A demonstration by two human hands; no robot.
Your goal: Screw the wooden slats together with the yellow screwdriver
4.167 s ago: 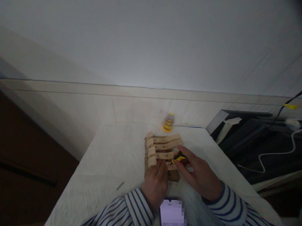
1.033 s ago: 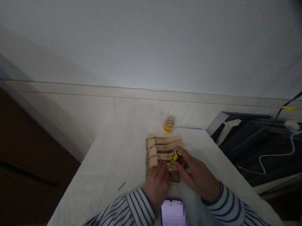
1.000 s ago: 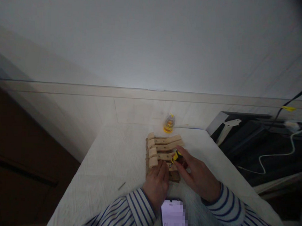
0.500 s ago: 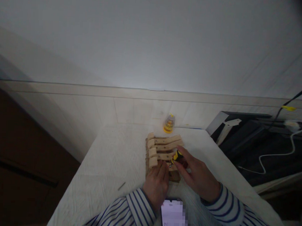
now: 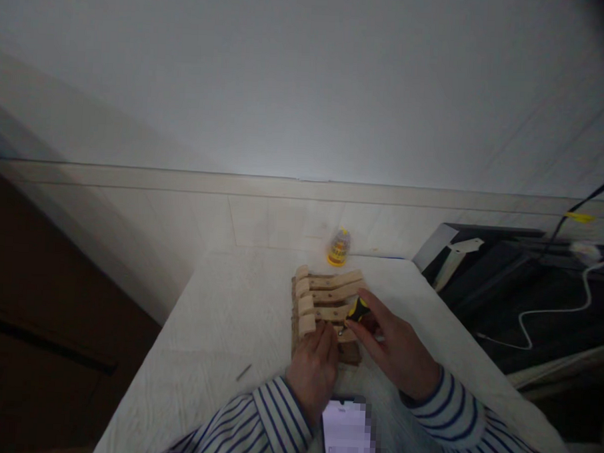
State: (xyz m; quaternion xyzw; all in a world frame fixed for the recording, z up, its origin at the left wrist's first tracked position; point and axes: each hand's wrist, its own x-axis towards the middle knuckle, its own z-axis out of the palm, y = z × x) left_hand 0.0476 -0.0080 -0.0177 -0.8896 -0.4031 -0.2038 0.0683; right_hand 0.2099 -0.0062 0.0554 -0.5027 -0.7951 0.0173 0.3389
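In the head view, the rack [image 5: 331, 296] lies on the white cloth [image 5: 218, 316] that covers the table, just ahead of the two hands. It is made of pale slats that run side by side over a browner, rough-edged base, with short, thick blocks in a row along its left edge; small dark spots show on the slats. The left hand [image 5: 314, 367] lies over the near left part of the rack, its fingers close together and touching the wood; the thumb is hidden, so whether they pinch anything cannot be told. The right hand [image 5: 399, 347] comes in from the right, with thumb and fingers closed on the black and yellow screwdriver [image 5: 358, 310]. The screwdriver is tilted, its tip down at a near slat beside the left fingertips; the exact contact is too small to tell. Beyond the rack, near the wall [image 5: 282, 222], a clear, tapered container [image 5: 338, 248] with a yellow base stands upright. A thin metal rod [image 5: 244, 372] lies on the cloth left of the left hand. Nearer the wearer is a phone [image 5: 346, 432] with its screen lit, partly pixelated. Both sleeves are striped. Right of the table, a white cable [image 5: 553, 308] trails across dark panels [image 5: 504, 282].
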